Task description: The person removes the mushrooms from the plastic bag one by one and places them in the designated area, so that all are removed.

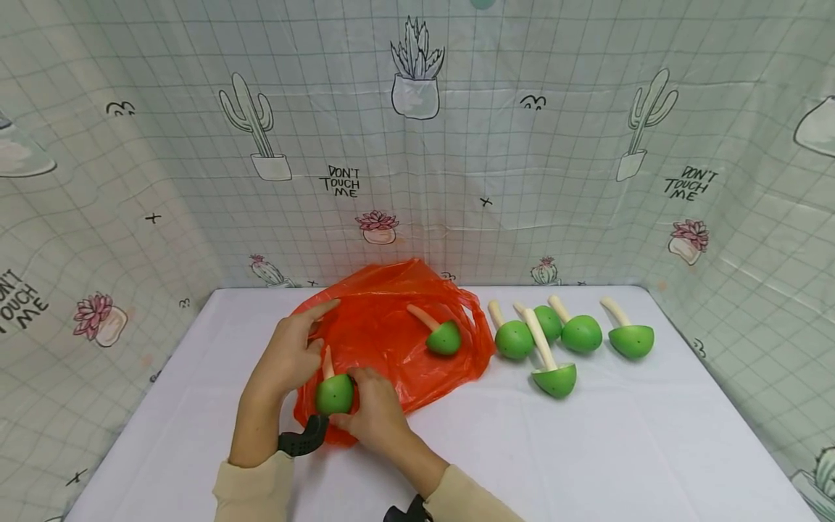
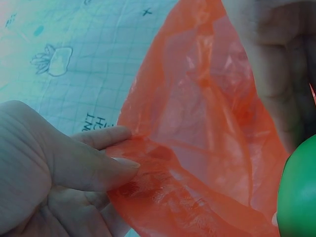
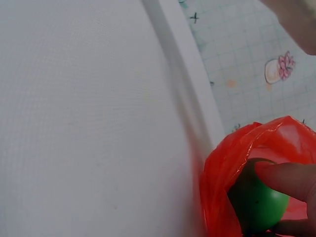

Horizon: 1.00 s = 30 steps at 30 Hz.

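A red plastic bag [image 1: 391,304] lies spread on the table, its mouth towards me. My left hand [image 1: 287,359] pinches the bag's edge between thumb and fingers, as the left wrist view shows. My right hand [image 1: 378,413] grips the green cap of a toy mushroom [image 1: 335,395] with a pale stem; in the right wrist view this cap [image 3: 259,202] sits inside the bag's opening under my fingers. Another green toy mushroom [image 1: 443,338] lies further right within the bag's outline, its stem pointing up and left.
Right of the bag, several more green toy mushrooms [image 1: 554,379] lie on the white tabletop [image 1: 620,449], the closest right beside the bag. A cloth backdrop [image 1: 457,159] with a grid and cactus drawings rises behind and at both sides of the table.
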{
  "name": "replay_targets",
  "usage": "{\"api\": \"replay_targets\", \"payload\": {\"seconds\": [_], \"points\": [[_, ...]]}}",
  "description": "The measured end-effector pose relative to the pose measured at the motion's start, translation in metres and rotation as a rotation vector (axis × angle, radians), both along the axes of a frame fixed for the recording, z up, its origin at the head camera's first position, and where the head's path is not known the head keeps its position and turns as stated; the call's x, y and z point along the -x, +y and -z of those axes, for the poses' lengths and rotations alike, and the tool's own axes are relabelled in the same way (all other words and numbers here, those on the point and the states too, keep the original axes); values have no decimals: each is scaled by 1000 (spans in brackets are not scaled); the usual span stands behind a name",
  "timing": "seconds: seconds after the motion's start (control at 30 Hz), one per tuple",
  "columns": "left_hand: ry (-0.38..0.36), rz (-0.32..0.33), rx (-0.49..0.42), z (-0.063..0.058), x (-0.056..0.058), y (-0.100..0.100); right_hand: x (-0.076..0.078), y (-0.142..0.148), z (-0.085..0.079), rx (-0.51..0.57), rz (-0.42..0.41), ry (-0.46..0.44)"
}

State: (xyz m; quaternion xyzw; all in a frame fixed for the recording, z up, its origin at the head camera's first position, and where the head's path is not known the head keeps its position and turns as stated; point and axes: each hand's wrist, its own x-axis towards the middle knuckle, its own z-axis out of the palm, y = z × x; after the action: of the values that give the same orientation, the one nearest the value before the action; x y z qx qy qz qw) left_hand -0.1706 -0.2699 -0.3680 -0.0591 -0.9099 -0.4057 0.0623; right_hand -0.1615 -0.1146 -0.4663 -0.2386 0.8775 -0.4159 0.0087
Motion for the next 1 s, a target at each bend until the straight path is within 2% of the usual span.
{"api": "replay_targets", "payload": {"seconds": [0.33,0.67,1.0], "points": [[-13,-7,8,-1,-1,0,1,-4,4,14,14,21],[-1,-4,12,0,-1,0,0,1,5,88,18,-16],[9,1,32,0,-2,0,1,17,-3,157,12,-10]]}}
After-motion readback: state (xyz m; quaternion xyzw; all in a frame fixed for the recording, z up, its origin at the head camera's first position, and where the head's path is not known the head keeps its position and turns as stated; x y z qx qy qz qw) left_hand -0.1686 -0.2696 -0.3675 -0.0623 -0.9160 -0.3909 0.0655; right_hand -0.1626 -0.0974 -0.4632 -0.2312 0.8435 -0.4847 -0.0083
